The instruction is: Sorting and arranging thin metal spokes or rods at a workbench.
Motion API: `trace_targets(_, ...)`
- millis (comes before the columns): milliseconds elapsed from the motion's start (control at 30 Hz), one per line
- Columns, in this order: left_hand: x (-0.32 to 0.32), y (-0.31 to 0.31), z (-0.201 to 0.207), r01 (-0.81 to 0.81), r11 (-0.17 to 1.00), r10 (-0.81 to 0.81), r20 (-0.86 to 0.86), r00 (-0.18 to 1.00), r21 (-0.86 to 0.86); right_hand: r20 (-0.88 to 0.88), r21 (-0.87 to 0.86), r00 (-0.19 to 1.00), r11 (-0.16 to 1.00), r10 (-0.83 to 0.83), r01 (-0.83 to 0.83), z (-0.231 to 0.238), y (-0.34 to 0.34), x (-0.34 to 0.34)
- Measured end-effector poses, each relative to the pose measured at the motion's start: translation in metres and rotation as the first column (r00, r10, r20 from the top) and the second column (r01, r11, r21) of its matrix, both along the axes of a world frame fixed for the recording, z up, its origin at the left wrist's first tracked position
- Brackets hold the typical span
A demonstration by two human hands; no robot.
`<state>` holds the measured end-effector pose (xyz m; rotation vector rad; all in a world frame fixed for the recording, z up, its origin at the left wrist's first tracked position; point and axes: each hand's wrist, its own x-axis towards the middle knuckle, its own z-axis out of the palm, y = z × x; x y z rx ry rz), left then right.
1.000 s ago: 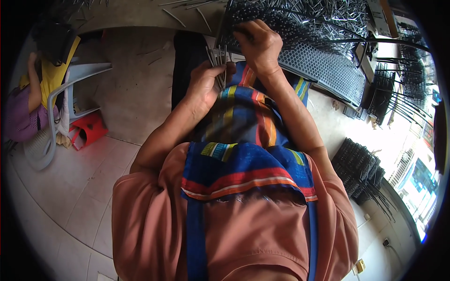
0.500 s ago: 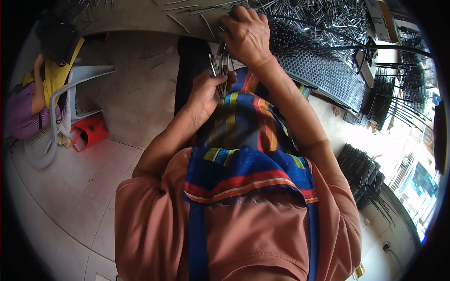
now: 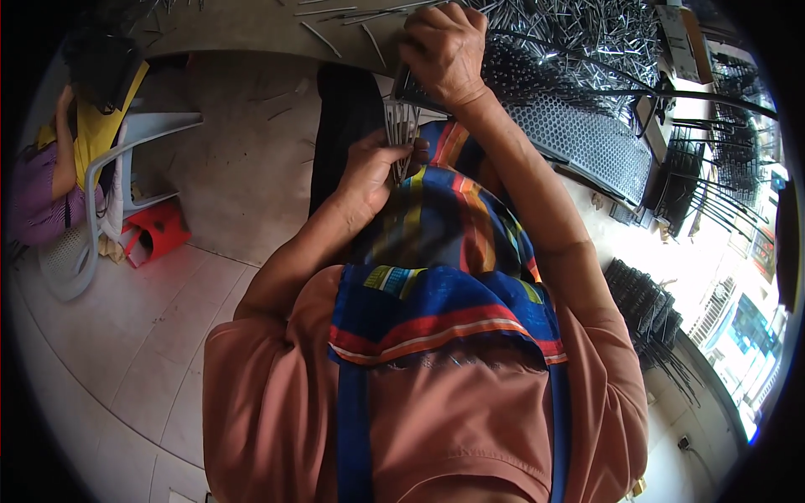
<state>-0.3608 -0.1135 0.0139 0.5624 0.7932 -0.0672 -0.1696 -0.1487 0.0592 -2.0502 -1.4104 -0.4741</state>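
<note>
A small bundle of thin metal rods [image 3: 401, 123] stands upright in my left hand [image 3: 369, 170], whose fingers close round its lower part above my lap. My right hand [image 3: 446, 52] is curled at the table edge, just above and to the right of the bundle. Its fingertips are turned away, so what they hold, if anything, is hidden. Right beside it lies a large heap of loose metal rods [image 3: 579, 38]. In front of the heap sits a perforated metal plate [image 3: 587, 138] with many round holes. A striped apron [image 3: 444, 310] covers my lap.
A few single rods [image 3: 321, 39] lie on the table top [image 3: 251, 25]. On the right are stacked black wire racks [image 3: 692, 168] and another dark stack [image 3: 641, 310] by the floor. At left, a person in purple [image 3: 54, 184] sits beside a grey plastic chair [image 3: 126, 168] and a red container [image 3: 159, 233].
My right hand has shifted very slightly up and stays at the table edge. The rod bundle in my left hand has turned more upright and its tops are closer together.
</note>
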Motion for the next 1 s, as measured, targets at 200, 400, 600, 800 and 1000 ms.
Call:
trace_targets(200, 0.001, 0.002, -0.001, -0.086, 0.995, 0.087, 0.01, 0.996, -0.052, -0.115, 0.171, 0.993, 0.985, 0.001, 0.019, -0.01, -0.029, 0.003)
trace_targets(400, 0.009, -0.002, -0.006, -0.058, 0.993, 0.059, 0.006, 0.998, -0.099, -0.071, 0.046, 0.996, 0.997, -0.057, 0.06, -0.018, -0.052, -0.01)
trace_targets(600, 0.019, -0.005, 0.002, -0.104, 0.988, 0.102, -0.031, 0.994, -0.112, 0.276, 0.218, 0.961, 0.975, -0.017, -0.046, -0.008, -0.031, 0.01)
trace_targets(800, 0.018, -0.004, 0.0, -0.079, 0.992, 0.086, 0.07, 0.994, -0.098, 0.0, -0.195, 1.0, 0.981, -0.013, 0.013, 0.002, -0.061, -0.01)
trace_targets(1000, 0.023, -0.009, 0.014, -0.04, 0.991, 0.055, 0.107, 0.993, -0.131, -0.617, -0.084, 0.765, 0.982, -0.183, 0.167, -0.003, -0.083, -0.046)
